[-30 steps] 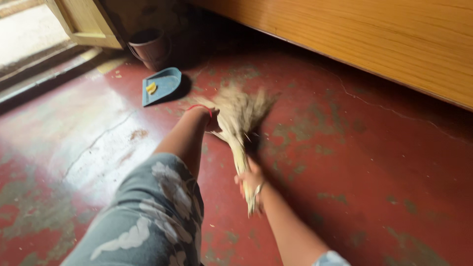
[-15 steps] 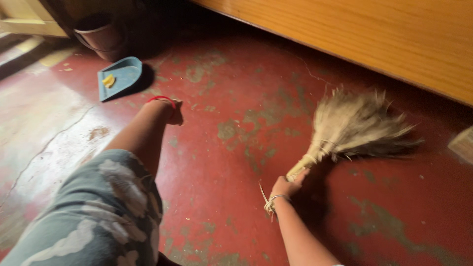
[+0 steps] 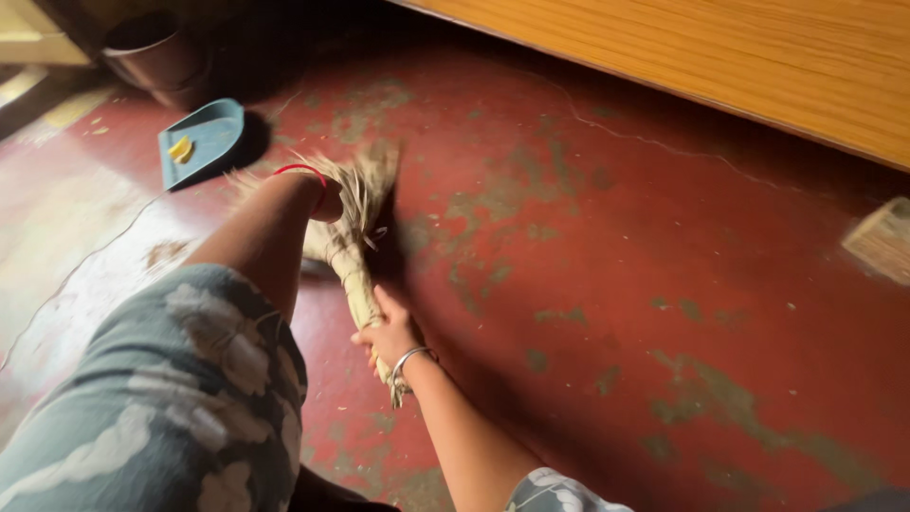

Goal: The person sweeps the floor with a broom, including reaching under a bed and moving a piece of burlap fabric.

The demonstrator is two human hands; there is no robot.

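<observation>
My right hand (image 3: 387,334) grips the bound handle of a straw hand broom (image 3: 353,237); a metal bangle sits on that wrist. The broom's blurred bristles fan out over the worn red floor (image 3: 588,256), just behind my left wrist. My left arm stretches forward, with a red bangle at the wrist. My left hand (image 3: 329,197) is down at the floor beside the bristles, and its fingers are hidden. My patterned grey trouser knee (image 3: 180,379) fills the lower left.
A blue dustpan (image 3: 204,137) with a yellow scrap (image 3: 180,149) in it lies at the upper left, near a dark round pot (image 3: 152,52). A long wooden panel (image 3: 758,57) runs along the far side. A pale block (image 3: 882,242) lies at the right edge.
The broom has swept from the right side of the floor back to the left, beside my left hand. My left arm has stayed in place.
</observation>
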